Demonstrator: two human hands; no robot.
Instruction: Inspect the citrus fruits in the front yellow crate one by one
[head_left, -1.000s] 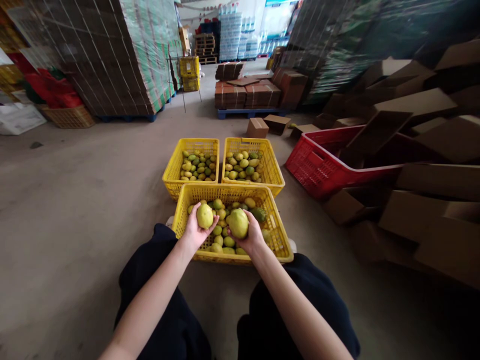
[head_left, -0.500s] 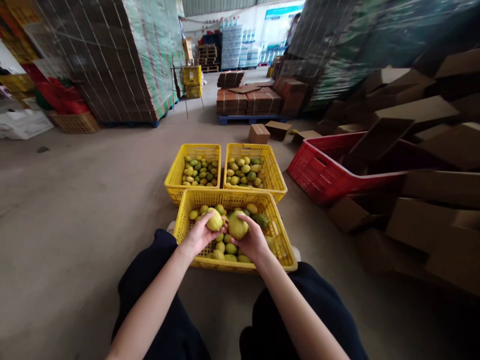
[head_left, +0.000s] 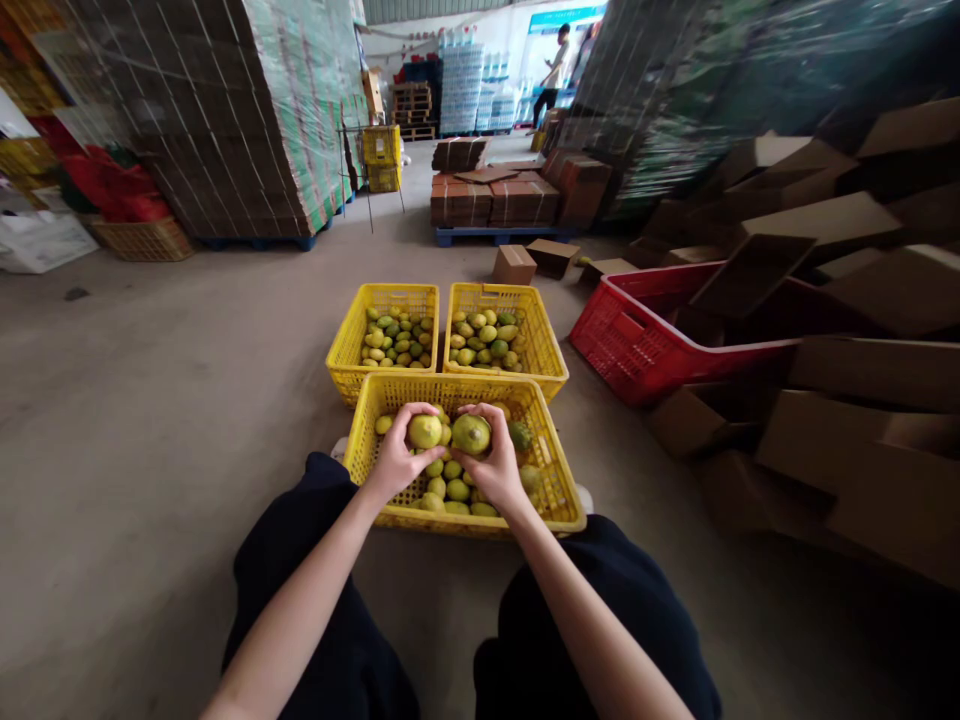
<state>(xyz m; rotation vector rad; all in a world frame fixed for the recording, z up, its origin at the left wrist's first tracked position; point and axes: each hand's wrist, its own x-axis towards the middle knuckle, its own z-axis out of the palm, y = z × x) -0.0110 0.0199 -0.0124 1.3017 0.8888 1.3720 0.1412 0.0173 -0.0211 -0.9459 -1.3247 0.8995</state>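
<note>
Over the near yellow crate [head_left: 559,480], my left hand [head_left: 394,455] grips a yellow lemon [head_left: 425,431] between curved fingers and thumb. Beside it my right hand [head_left: 499,465] is closed around a larger, greener lemon [head_left: 471,434], whose pointed tip faces me. The two held lemons are close together but apart. Beneath my hands, several green and yellow lemons [head_left: 457,490] lie loose in the crate, some of them hidden by the hands. A dark green fruit [head_left: 520,435] rests at the crate's right side.
Two more yellow crates, a left one [head_left: 341,355] and a right one [head_left: 551,350], hold similar fruit just beyond. A red crate [head_left: 637,345] and heaped cardboard boxes [head_left: 847,400] lie to the right. Flattened cartons sit on a blue pallet [head_left: 495,236]. A person [head_left: 555,75] is far back.
Both hands have turned their lemons, so the fingers now curl over the tops and the ends face me. A person has come into view at the back.
</note>
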